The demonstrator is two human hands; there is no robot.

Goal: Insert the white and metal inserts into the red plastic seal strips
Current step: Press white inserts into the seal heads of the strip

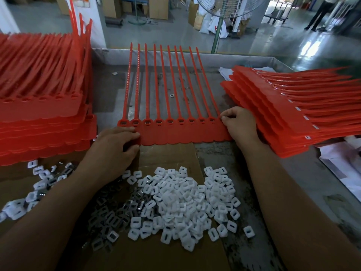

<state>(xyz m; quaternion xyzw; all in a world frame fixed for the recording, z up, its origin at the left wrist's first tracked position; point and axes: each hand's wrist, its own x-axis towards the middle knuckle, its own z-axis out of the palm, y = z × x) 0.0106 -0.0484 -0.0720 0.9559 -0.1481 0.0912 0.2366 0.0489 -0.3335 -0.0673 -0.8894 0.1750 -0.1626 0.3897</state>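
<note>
A red sheet of joined seal strips (181, 133) lies flat in front of me, tails pointing away. Several of its square sockets (159, 121) hold metal inserts. My left hand (117, 145) rests on the sheet's left end, fingers laid over its near edge. My right hand (239, 124) sits at the rightmost socket with its fingertips pinched together there; what they hold is hidden. A heap of white inserts (187, 200) lies on cardboard close to me, with grey metal inserts (115, 210) left of it.
A tall stack of red strip sheets (43, 106) stands at the left, another fanned stack (289, 106) at the right. One loose insert (172, 96) lies under the tails. The cardboard sheet (168, 257) covers the near table. A standing fan (230, 8) is behind.
</note>
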